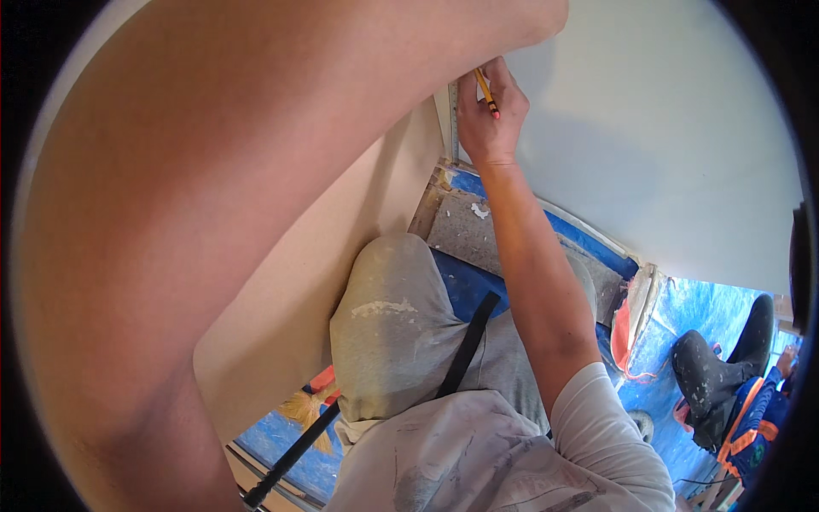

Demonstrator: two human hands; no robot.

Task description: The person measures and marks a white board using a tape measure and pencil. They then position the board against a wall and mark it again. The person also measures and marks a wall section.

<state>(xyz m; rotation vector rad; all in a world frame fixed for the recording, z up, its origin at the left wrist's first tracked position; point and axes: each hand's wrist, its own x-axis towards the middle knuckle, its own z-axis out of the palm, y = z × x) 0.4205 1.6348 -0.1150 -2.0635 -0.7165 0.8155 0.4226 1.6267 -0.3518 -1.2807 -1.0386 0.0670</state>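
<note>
My right hand [495, 115] is closed around a yellow pencil [485, 91] whose pink eraser end points down toward me; its tip is hidden. The hand is up against the pale upright panel [665, 145], close to its left edge. Beside the hand, a narrow strip with ruler-like marks [455, 128] runs along that edge. My left arm [222, 171] crosses the upper left, very near the camera. Only the heel of my left hand [542, 24] shows at the top, above the right hand; its fingers are out of sight.
A beige board [290, 299] stands to my left. Under my knees are a grey slab [465, 226] and blue sheeting [461, 286]. A straw broom [303, 410] lies low at left. At right, another person's dark-trousered legs [712, 371] are near a blue-and-orange bag [751, 431].
</note>
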